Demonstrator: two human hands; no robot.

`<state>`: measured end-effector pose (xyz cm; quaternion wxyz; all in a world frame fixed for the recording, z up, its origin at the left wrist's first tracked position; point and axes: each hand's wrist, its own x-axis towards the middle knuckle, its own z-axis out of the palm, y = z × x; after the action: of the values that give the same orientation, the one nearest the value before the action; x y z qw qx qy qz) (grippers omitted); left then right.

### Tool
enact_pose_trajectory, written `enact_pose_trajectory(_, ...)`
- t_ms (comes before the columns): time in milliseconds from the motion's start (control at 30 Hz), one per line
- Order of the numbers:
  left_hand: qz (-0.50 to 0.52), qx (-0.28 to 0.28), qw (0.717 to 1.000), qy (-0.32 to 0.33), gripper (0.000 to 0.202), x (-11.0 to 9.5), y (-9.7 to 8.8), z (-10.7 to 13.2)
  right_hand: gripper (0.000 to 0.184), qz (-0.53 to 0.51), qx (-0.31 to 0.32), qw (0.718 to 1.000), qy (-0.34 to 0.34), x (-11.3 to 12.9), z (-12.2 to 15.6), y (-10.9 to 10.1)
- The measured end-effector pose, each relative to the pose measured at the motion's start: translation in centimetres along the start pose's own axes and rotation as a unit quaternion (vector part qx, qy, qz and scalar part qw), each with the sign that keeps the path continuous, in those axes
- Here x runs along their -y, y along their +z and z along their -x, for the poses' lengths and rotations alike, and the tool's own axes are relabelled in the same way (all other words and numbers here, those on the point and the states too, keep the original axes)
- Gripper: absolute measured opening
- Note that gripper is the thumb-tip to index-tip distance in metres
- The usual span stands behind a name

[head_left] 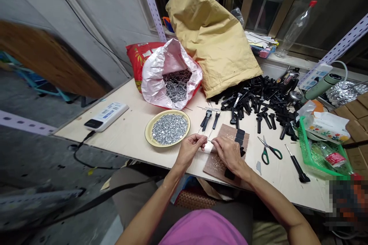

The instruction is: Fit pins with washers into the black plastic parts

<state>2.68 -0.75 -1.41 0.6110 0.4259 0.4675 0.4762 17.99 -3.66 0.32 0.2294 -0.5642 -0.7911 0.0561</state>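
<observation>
My left hand [190,148] is closed in a pinch just right of the plate; what its fingertips hold is too small to make out. Close beside it, my right hand [228,152] pinches a thin metal rod [209,140] that points toward the left fingertips. Under the right hand lies a brown board [214,164] with black pieces [240,136] along it. Behind the hands are black-handled tools [206,118] with thin metal shafts. A yellow plate [147,131] heaped with small shiny metal pieces [169,128] stands to the left.
A red and white sack [149,80] of metal rods stands at the back, beside a big brown paper bag [218,46]. Black handles [255,95] pile up behind. To the right are scissors [267,149], a black-handled tool [297,166] and a green basket [309,157]. A power bank [107,116] lies left.
</observation>
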Motion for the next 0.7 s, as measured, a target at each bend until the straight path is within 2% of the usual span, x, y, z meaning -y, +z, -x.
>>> enact_pose_trajectory(100,-0.035,0.002,0.999,0.013,0.029,-0.1,-0.1,0.0,0.022,-0.086,0.059,0.993,0.057,0.0,-0.2,-0.3)
enact_pose_trajectory(200,-0.044,0.006,0.999,0.02,0.028,-0.1,0.1,0.0,0.014,-0.121,0.056,0.988,0.081,-0.1,-0.2,-0.3)
enact_pose_trajectory(267,-0.039,0.008,0.999,0.02,0.028,-0.1,0.3,0.0,0.014,-0.095,0.022,0.994,0.056,-0.1,-0.1,-0.1)
enact_pose_trajectory(433,-0.036,0.016,0.999,0.015,0.029,-0.2,0.3,0.0,0.03,-0.006,-0.035,0.999,-0.02,-0.3,0.2,0.5)
enact_pose_trajectory(600,-0.043,0.018,0.999,0.014,0.03,-0.1,-0.1,0.0,0.028,0.006,-0.037,0.999,-0.038,-0.3,0.2,0.8)
enact_pose_trajectory(700,-0.05,0.026,0.998,0.015,0.029,-0.1,-0.3,-0.2,0.03,-0.013,-0.018,0.999,-0.024,-0.3,0.2,0.8)
